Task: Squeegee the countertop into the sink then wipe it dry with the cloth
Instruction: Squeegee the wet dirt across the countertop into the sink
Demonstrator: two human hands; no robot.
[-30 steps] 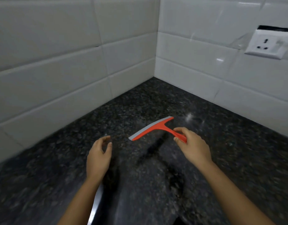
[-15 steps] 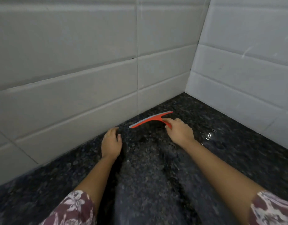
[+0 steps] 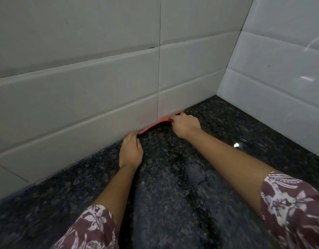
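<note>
Just beyond your right grip stands a grey tiled wall; to its right a paler tiled wall meets it; floral sleeves lie nearer you.

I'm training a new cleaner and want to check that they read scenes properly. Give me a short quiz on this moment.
1. True or false: the squeegee lies in the middle of the countertop, away from both walls.
2. Which hand grips its handle? A left, B right, C neither.
3. Fill in: the squeegee's frame is ___ in colour.
Key: 1 false, it sits along the base of the tiled wall; 2 B, the right hand; 3 orange.
</note>
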